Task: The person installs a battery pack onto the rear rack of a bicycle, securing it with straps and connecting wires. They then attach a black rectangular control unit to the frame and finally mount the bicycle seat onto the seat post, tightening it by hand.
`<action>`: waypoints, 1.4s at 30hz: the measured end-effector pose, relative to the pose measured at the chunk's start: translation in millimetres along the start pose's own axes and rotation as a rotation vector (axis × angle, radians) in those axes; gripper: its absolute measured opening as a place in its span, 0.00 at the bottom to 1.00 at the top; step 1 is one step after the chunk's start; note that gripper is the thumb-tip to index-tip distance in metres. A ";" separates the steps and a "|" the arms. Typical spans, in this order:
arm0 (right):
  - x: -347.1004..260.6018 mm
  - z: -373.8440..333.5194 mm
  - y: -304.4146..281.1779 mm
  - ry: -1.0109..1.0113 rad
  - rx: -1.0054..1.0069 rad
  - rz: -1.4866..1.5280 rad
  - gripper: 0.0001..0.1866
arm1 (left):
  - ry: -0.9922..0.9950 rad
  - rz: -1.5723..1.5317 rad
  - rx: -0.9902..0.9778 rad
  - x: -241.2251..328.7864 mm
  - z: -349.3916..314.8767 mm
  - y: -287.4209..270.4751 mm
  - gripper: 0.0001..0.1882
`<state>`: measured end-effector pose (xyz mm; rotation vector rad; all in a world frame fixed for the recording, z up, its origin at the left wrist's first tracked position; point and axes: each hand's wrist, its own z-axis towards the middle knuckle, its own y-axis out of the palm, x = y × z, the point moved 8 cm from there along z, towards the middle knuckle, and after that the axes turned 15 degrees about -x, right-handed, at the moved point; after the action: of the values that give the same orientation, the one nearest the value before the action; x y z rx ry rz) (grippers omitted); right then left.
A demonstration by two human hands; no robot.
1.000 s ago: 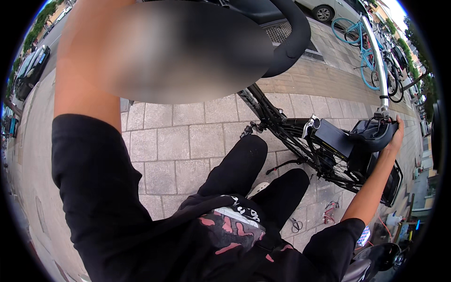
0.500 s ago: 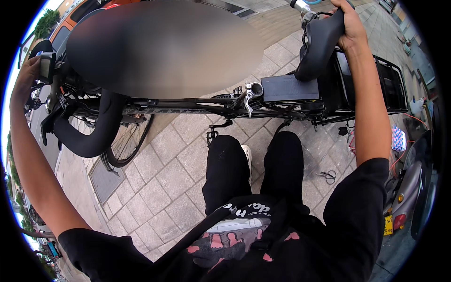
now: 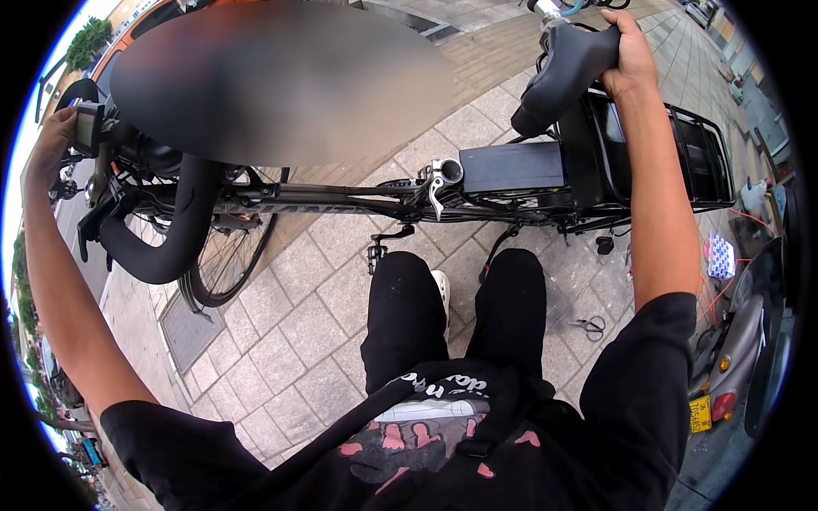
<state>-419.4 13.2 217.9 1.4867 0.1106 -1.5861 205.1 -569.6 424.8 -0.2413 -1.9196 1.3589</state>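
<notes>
Right hand [image 3: 632,53] grips the black saddle [image 3: 564,70]; left hand [image 3: 53,143] holds the handlebar [image 3: 162,247].

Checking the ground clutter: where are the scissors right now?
In the head view the scissors lie on the paving, lower right, just right of the person's right leg and below the bicycle's rear rack.

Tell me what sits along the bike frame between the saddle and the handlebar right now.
In the head view, between the saddle under the right hand and the handlebar at the left hand: a black battery box, a silver seat clamp, then the frame tube.
</notes>
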 end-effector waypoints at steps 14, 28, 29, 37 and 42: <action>9.5 33.8 -45.5 0.060 -0.064 -0.074 0.22 | 0.049 0.036 -0.092 -8.0 -11.1 -2.9 0.28; 7.2 21.4 -30.2 0.063 -0.011 -0.078 0.23 | 0.075 0.022 -0.042 2.8 -14.8 5.8 0.24; 6.5 21.4 -29.8 0.063 -0.018 -0.076 0.23 | 0.066 0.032 -0.066 8.2 -16.3 7.3 0.23; 3.1 35.7 -28.1 0.025 -0.087 -0.052 0.21 | 0.129 0.075 0.000 0.9 -15.0 -5.1 0.27; -42.5 51.1 23.8 -0.042 -0.224 -0.232 0.10 | 0.201 0.286 0.359 24.1 -40.9 -10.4 0.26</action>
<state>-448.6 -8.8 278.4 1.3013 0.4361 -1.7253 218.5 -531.0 451.1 -0.4680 -1.4852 1.7669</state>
